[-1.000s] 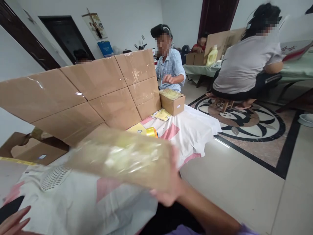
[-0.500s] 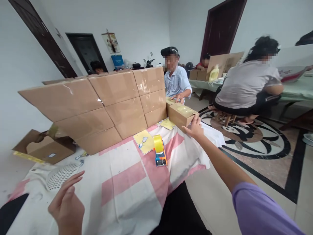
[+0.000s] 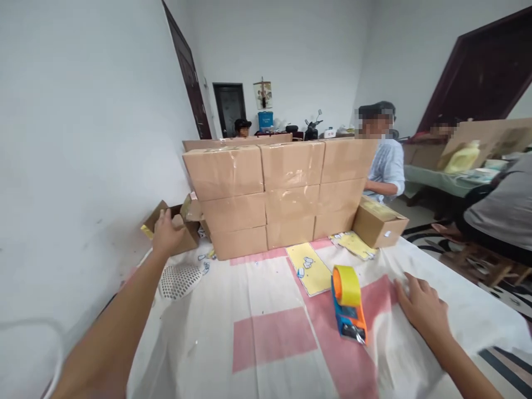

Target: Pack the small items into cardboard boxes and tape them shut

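Note:
My left hand (image 3: 168, 233) is stretched out to the far left, with its fingers over the near rim of an open cardboard box (image 3: 189, 237); the fingertips are partly hidden. Low over the pink and white tablecloth (image 3: 274, 338), my right hand (image 3: 424, 305) is open and holds nothing. Left of it lies a tape dispenser (image 3: 349, 310), blue and orange with a yellow roll. A closed cardboard box (image 3: 380, 224) stands at the right end of a stack of taped cartons (image 3: 291, 199).
A white perforated piece (image 3: 180, 281) lies near my left forearm. Yellow patterned sheets (image 3: 310, 269) lie before the stack. A co-worker in a light blue shirt (image 3: 388, 166) is behind the right end. At right are another person (image 3: 502, 205) and a yellow jug (image 3: 463, 158).
My view has swung left. My left hand has reached forward to the open box. My right hand has let go of the closed box at the right and come back over the cloth.

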A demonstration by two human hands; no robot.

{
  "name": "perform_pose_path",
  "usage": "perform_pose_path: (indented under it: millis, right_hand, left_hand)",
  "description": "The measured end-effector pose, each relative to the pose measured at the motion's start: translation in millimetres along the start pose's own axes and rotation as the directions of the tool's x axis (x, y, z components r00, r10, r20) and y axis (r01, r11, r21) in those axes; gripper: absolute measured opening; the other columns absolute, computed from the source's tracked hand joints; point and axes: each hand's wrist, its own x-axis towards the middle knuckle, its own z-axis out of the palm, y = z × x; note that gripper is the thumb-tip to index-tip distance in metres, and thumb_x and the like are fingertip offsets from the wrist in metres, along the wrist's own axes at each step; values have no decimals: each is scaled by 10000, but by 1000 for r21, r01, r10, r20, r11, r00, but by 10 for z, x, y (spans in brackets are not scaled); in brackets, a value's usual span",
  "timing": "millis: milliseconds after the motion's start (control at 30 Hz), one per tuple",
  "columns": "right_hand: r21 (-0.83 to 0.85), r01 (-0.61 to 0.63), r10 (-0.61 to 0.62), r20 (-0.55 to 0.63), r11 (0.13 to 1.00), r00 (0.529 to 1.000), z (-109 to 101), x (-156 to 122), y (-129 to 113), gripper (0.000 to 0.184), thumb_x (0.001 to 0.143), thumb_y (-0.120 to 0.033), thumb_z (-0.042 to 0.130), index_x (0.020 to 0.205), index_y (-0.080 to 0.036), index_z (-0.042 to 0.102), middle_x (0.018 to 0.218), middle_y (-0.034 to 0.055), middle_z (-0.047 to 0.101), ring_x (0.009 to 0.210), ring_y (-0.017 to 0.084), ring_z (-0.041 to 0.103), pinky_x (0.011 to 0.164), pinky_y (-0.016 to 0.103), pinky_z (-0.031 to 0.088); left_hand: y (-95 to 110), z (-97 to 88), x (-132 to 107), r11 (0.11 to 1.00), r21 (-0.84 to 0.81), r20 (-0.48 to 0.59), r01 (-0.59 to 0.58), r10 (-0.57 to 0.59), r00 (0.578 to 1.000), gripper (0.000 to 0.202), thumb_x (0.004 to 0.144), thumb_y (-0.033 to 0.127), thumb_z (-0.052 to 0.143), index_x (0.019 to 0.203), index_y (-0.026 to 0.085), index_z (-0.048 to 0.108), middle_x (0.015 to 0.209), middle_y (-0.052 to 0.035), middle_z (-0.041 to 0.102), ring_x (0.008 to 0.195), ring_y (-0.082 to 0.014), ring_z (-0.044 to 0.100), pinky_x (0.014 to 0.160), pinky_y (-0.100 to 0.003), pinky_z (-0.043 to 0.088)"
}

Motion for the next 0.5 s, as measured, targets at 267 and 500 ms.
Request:
perform_pose_path:
  millis: [267,500]
  right_hand:
    - [106,-51,47,33,993,998,-21,83,2,735,888,-693,269,1482,-308,465,1354,244,587,1297,500,508,966,722,398]
    - [309,36,-15,-70,950,997,-137,8,13,803,908,-690,246,1615,-312,212,1357,268,525,1355,443,470,1043,652,416]
  left_hand:
    - [-60,-162,454,982,161,195,99,-130,972,353,956,398,589,861,68,669,846,2,701,754,-139,698,786,-312,566]
    - [344,-1019,-390,947,236,-357,219,-125,926,276,906,340,576,921,71,633,1128,-70,710,1151,-344,654,989,-505,506]
